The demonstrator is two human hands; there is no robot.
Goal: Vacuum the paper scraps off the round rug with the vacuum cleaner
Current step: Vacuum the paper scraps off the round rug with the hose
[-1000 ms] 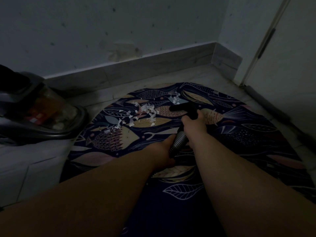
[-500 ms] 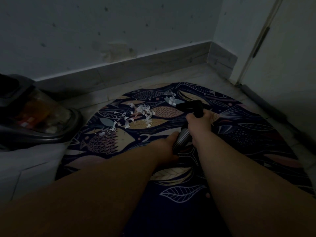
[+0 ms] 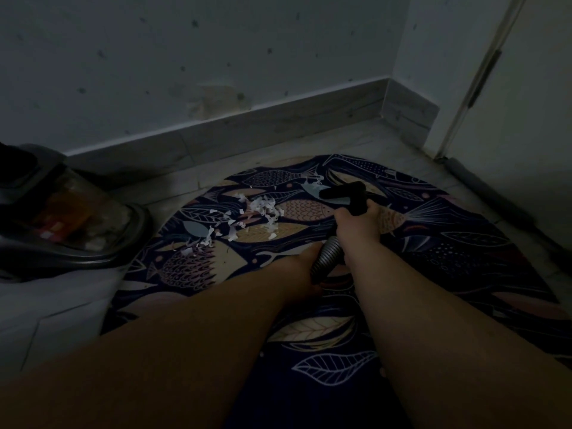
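Observation:
A round dark rug [image 3: 448, 252] with fish and leaf patterns lies on the floor. White paper scraps [image 3: 263, 209] are scattered over its far left part. My right hand [image 3: 359, 227] grips the black nozzle [image 3: 343, 193] of the vacuum hose, whose tip sits on the rug just right of the scraps. My left hand [image 3: 305, 267] holds the ribbed grey hose [image 3: 326, 255] just behind the right hand. The vacuum cleaner body [image 3: 62, 218] stands on the floor at the left.
A wall with a pale skirting board [image 3: 247, 125] runs behind the rug. A white door [image 3: 526, 119] with a dark draught strip [image 3: 495, 193] closes off the right side. Pale floor tiles [image 3: 62, 311] lie left of the rug.
The nozzle and my right hand have shifted slightly right and away across the rug. The scraps look the same.

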